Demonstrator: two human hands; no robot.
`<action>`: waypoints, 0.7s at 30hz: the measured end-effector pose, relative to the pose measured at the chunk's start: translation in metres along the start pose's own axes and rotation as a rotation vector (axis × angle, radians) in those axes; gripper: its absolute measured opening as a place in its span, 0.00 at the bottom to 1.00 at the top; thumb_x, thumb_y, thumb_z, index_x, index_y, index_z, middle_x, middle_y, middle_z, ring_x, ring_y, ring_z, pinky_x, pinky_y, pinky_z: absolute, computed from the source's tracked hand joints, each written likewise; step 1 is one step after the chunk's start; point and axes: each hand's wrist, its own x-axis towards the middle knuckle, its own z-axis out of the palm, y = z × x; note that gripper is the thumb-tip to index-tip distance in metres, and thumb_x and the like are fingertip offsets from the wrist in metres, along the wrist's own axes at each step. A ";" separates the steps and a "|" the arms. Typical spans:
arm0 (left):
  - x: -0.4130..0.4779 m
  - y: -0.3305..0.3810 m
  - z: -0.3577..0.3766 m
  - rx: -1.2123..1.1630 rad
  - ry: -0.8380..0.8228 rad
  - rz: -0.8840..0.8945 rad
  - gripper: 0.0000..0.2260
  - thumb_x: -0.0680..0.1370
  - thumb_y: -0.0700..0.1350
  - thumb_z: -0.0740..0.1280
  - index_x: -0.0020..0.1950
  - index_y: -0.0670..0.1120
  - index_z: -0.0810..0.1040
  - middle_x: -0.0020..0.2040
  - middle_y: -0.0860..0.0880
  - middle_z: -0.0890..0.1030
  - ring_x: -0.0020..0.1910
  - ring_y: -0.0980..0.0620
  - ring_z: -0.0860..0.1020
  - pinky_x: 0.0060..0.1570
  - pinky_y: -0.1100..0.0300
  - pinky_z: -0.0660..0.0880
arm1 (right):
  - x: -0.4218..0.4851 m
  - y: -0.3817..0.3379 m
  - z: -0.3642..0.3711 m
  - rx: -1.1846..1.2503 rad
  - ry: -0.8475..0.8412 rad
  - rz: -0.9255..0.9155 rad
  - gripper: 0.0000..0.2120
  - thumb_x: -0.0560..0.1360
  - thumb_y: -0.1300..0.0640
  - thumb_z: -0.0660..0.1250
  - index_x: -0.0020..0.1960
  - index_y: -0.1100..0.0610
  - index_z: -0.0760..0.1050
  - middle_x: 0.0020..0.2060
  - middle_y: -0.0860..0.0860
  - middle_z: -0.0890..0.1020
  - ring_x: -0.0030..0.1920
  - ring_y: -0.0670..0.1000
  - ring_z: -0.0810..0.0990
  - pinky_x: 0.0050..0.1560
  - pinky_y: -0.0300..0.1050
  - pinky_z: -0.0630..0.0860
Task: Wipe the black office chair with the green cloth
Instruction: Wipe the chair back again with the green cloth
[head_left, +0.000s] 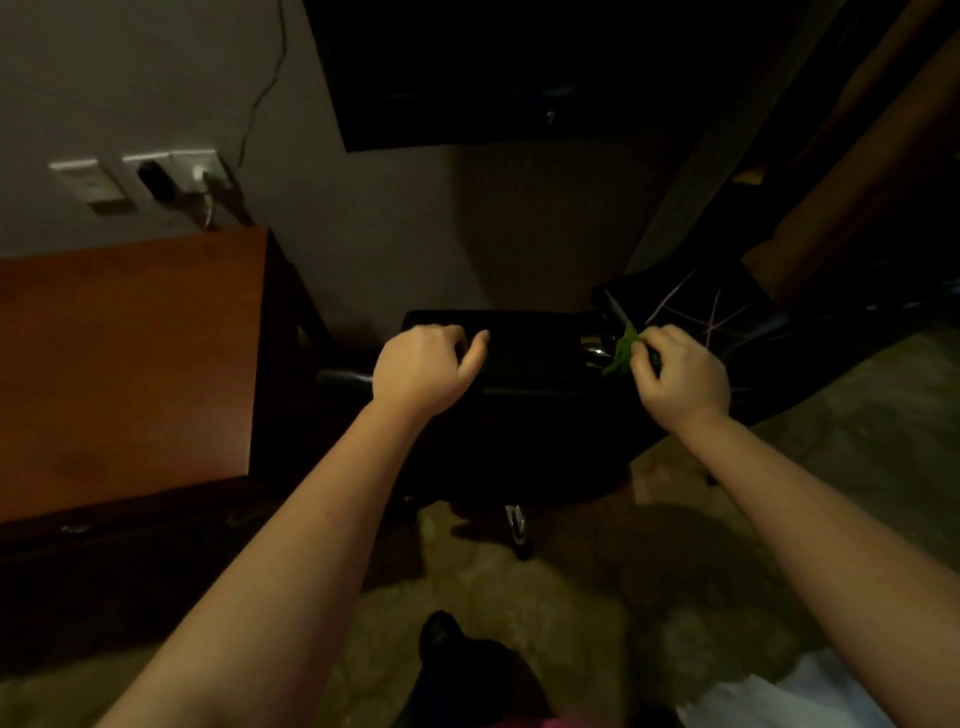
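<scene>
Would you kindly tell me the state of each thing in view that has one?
black office chair: upright, backrest top gripped by left hand.
green cloth: bunched, pinched by right hand.
wall socket: white plug inserted.
wall screen: dark.

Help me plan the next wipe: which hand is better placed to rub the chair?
Right. The right hand pinches the green cloth at the right side of the black office chair; the left hand holds no cloth and grips its top edge, likely steadying it.
</scene>
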 end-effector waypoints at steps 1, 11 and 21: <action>0.007 -0.004 0.003 -0.012 -0.018 0.005 0.20 0.80 0.62 0.54 0.33 0.52 0.71 0.29 0.54 0.71 0.27 0.55 0.70 0.24 0.61 0.60 | 0.003 0.002 0.004 -0.007 -0.014 0.008 0.13 0.78 0.53 0.58 0.46 0.59 0.77 0.39 0.52 0.76 0.37 0.56 0.77 0.32 0.44 0.69; 0.075 -0.007 0.024 -0.042 -0.079 0.026 0.21 0.81 0.61 0.55 0.33 0.52 0.73 0.33 0.54 0.72 0.28 0.57 0.71 0.24 0.62 0.62 | 0.061 0.030 0.027 -0.041 -0.077 0.078 0.08 0.79 0.54 0.62 0.46 0.57 0.76 0.39 0.48 0.73 0.39 0.54 0.76 0.34 0.43 0.64; 0.122 0.035 0.046 -0.061 -0.010 -0.012 0.20 0.80 0.61 0.56 0.37 0.50 0.77 0.35 0.53 0.75 0.31 0.55 0.74 0.27 0.60 0.68 | 0.129 0.088 0.019 -0.007 -0.169 0.033 0.08 0.79 0.56 0.62 0.50 0.59 0.77 0.44 0.53 0.77 0.41 0.57 0.77 0.34 0.48 0.72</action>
